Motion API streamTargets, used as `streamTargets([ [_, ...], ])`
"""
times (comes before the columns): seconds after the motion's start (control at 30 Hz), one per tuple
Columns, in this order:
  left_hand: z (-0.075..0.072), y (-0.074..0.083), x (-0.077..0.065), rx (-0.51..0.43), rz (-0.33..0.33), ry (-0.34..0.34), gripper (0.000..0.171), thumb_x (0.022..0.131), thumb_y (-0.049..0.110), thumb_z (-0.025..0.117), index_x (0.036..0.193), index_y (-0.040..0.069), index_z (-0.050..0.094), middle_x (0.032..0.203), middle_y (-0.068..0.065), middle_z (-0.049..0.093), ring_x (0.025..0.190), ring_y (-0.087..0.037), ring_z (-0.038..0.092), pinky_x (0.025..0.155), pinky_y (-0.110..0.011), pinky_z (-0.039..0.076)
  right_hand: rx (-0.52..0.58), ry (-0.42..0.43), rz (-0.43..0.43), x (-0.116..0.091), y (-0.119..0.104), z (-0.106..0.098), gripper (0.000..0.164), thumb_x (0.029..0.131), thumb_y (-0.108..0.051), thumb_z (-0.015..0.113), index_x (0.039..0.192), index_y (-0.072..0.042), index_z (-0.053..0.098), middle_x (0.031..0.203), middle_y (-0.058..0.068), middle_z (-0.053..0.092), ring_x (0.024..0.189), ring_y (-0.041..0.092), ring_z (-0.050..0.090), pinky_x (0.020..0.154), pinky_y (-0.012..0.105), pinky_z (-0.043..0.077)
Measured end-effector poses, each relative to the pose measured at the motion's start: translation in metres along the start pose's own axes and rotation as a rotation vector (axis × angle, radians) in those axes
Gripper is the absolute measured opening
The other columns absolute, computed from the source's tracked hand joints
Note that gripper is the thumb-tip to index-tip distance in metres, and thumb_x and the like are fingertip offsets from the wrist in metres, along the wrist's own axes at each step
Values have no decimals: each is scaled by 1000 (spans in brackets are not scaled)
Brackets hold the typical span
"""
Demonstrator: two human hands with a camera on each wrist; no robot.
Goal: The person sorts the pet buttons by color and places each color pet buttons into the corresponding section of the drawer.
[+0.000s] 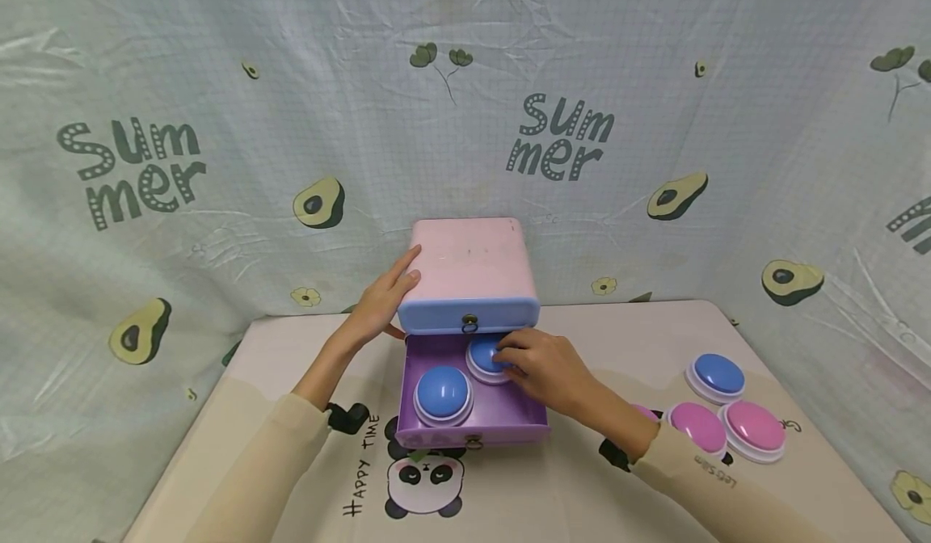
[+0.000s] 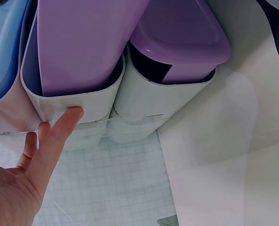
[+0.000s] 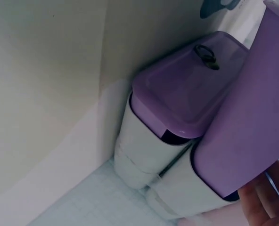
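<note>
A small cabinet (image 1: 469, 256) with a pink top and a blue upper drawer (image 1: 436, 315) stands against the cloth backdrop. Below it a purple drawer (image 1: 512, 414) is pulled out. Inside sit two blue dome push buttons with white rims: one front left (image 1: 442, 392), the other back right (image 1: 482, 352). My left hand (image 1: 374, 307) rests against the cabinet's left side, fingers extended; the left wrist view shows a fingertip touching the white casing (image 2: 64, 104). Over the drawer's right side, my right hand (image 1: 549, 371) holds the back button with curled fingers, its grip partly hidden.
On the table's right side lie another blue push button (image 1: 716, 375) and several pink ones (image 1: 756, 426), one partly behind the right forearm. A lower purple drawer (image 3: 177, 89) stands slightly out of its casing. The patterned cloth (image 1: 611, 244) rises behind the cabinet.
</note>
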State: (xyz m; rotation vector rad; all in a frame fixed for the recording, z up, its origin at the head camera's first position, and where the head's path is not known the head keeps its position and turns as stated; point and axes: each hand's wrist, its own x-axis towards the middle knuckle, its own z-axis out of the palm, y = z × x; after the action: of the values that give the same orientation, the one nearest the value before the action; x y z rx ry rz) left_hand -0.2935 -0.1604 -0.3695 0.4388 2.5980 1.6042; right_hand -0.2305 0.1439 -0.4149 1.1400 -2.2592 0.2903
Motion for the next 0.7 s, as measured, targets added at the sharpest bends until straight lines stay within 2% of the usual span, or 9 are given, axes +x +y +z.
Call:
streamTargets([
  [0.03, 0, -5, 2, 1, 4, 4, 59, 107, 53, 42, 163, 49, 21, 172, -16, 18, 128, -58, 53, 62, -59, 64, -2, 15, -5, 0, 0, 1, 22, 77, -9, 90, 94, -19, 82, 103, -2, 75, 97, 17, 72, 73, 31, 64],
  [0.27, 0, -5, 2, -10, 9, 1, 59, 107, 53, 41, 162, 49, 22, 172, -14, 19, 128, -57, 53, 64, -62, 63, -21, 55, -33, 0, -2, 3, 15, 79, -6, 86, 85, -18, 82, 100, 0, 75, 94, 18, 70, 74, 31, 64],
  [0.7, 0, -5, 1, -1, 10, 5, 59, 107, 55, 42, 162, 49, 22, 172, -14, 19, 129, -56, 53, 60, -56, 64, -40, 23, 3, 0, -5, 2, 16, 79, -9, 87, 91, -19, 83, 100, 1, 74, 93, 18, 69, 72, 31, 64],
])
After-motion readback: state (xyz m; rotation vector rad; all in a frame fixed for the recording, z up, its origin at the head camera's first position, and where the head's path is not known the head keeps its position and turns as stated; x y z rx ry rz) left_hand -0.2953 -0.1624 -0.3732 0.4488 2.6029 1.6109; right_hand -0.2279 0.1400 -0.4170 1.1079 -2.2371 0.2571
